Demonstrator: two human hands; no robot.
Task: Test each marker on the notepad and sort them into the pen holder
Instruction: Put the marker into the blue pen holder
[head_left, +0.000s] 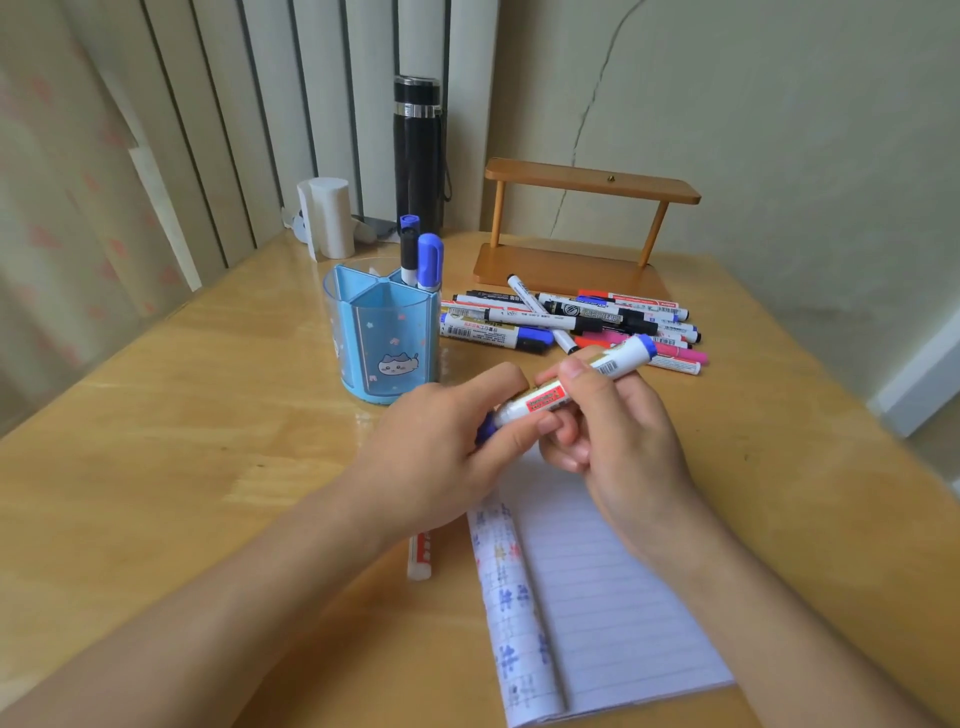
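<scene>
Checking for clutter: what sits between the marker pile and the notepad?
In the head view, only the left hand and right hand gripping one blue marker.

On the table (156, 415), a black flask (418, 156) stands at the back; white roll (330, 218) left, wooden rack (587, 182) right

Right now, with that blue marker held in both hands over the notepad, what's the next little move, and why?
Probably pulling the cap off. The left hand pinches the cap end of the blue marker while the right hand grips its barrel, and the cap looks seated. The visible part of the notepad page below shows no marks, so this marker seems untested.
</scene>
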